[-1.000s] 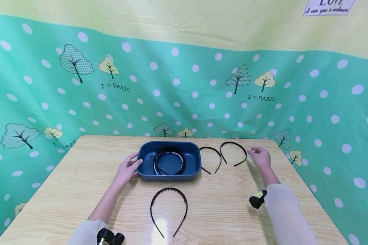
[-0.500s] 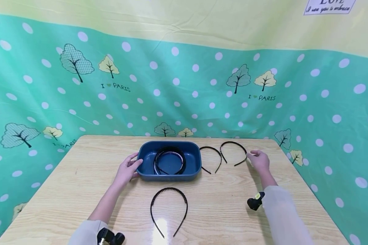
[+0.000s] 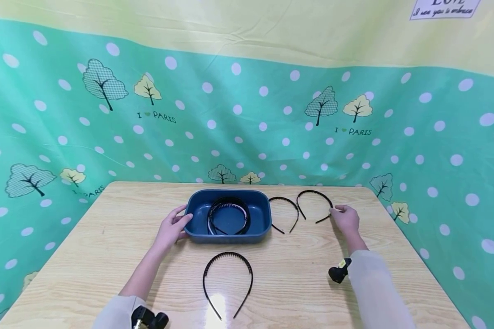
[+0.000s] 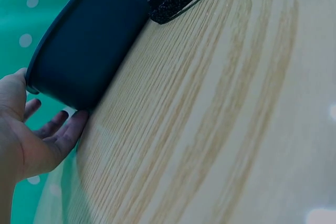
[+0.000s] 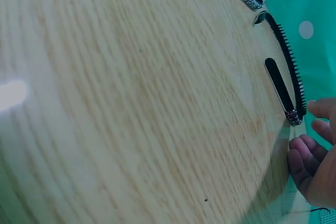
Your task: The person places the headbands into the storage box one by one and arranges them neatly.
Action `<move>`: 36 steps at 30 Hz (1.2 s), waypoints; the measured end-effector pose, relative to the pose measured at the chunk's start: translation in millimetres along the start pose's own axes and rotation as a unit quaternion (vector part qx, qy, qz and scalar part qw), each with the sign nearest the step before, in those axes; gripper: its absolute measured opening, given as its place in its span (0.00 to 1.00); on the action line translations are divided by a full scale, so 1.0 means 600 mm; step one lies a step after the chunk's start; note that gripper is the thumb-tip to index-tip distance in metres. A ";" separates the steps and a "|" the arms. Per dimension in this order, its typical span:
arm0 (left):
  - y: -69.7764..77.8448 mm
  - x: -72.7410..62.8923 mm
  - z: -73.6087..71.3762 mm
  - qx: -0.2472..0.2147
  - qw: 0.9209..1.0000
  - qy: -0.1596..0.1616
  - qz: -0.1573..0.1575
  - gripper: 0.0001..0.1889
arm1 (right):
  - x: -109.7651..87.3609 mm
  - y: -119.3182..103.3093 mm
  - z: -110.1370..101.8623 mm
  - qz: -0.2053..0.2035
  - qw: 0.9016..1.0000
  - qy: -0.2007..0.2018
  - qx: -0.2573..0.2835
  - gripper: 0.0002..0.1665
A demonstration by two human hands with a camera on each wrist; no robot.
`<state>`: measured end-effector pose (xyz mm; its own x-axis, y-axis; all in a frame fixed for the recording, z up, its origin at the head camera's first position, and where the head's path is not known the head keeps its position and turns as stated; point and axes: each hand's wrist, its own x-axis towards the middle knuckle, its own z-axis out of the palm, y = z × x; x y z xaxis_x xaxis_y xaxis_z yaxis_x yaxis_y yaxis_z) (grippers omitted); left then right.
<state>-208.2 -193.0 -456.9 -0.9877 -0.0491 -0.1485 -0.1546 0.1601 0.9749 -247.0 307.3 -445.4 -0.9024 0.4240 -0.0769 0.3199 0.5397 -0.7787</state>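
My left hand (image 3: 170, 228) grips the left end of a dark blue plastic bin (image 3: 228, 239), thumb over the rim and fingers against the outer wall. Several hair headbands lie stacked inside the bin, mostly black with one pale band among them. At the back right, a thin black toothed headband (image 3: 314, 191) lies on the table. Right at its right side are the fingertips of my right hand (image 3: 346, 218), fingers loosely bent. In the right wrist view the hand sits just past the glittery part of this headband (image 5: 281, 92).
Another black headband (image 3: 284, 198) lies between the bin and the far-right one, its left part hidden by the bin. A wider toothed headband (image 3: 228, 253) lies in front of the bin. A polka-dot curtain (image 3: 263, 128) hangs behind the wooden table (image 3: 288, 283).
My right hand has moved slightly left and down, to the right side of the far-right headband. The left hand and the bin have stayed in place.
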 end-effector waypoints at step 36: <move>0.004 -0.002 0.001 -0.012 1.000 0.000 -0.005 0.33 | 0.031 -0.010 0.018 -0.021 0.999 0.014 -0.035 0.27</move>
<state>-207.2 -191.8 -454.5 -0.9861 -0.0501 -0.1587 -0.1641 0.1369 0.9769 -268.7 304.0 -449.1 -0.9073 0.4197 -0.0266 0.3023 0.6069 -0.7350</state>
